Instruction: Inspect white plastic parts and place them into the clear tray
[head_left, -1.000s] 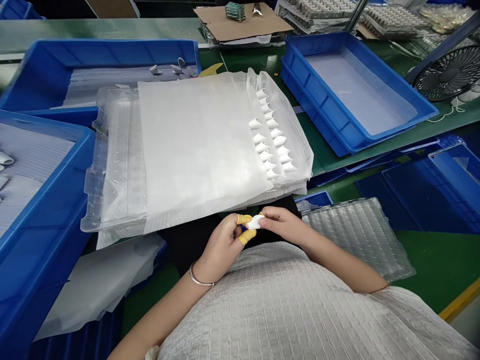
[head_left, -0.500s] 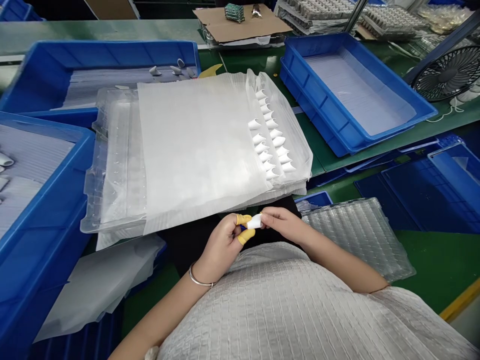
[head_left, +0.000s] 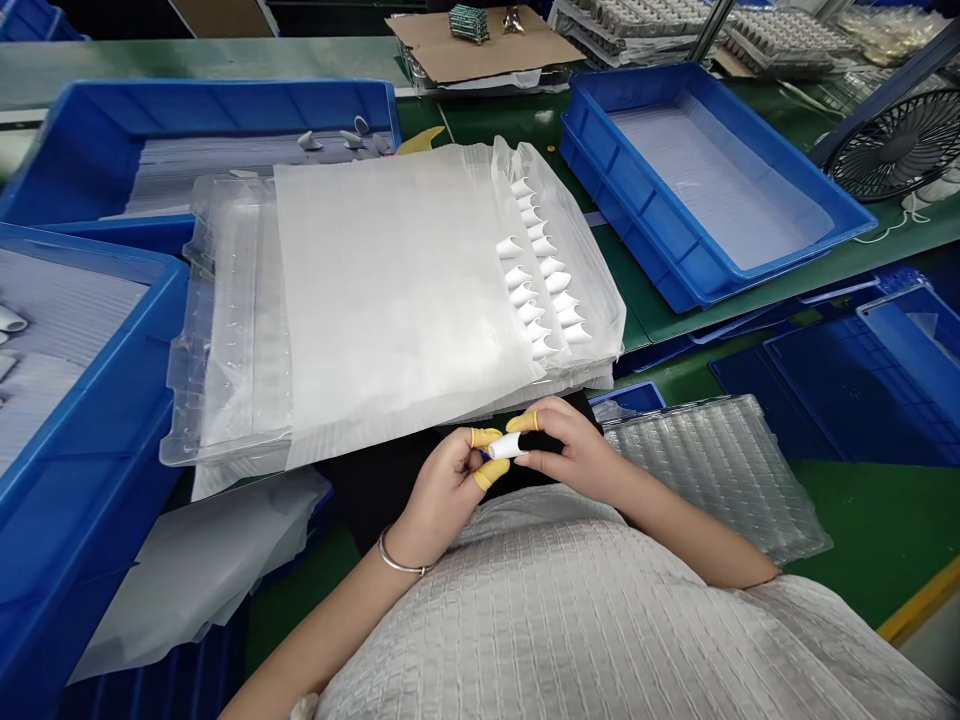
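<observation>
L hand: fingers clamped on L end of wht piece; yel. cots on thumb + a fingertip.
R hand: thumb & index parted, tips at piece's R end; can't tell if they press on it. Yel. cot on index, thumb bare.
Wht piece: short, tube-like, betw. both hands' fingertips, lying roughly sideways.
L wrist: bangle, behind L fingers.
Clear tray: ahead & L of fingers; big wht sheet over much of it.
Wht pieces in rows: ahead & slightly R of fingers, 2 rows beside sheet's R edge.
Near blue bin: well L of fingers; pale strips + a few wht pcs inside.
Far blue bin: ahead & far L of fingers, similar contents.
R blue bin: ahead & R of fingers, on grn table; pale liner inside.
Ribbed clear tray: R of fingers, near R forearm.
Cardboard: far ahead of fingers, small grn rack on top.
Fan: blk, far R & ahead of fingers.
</observation>
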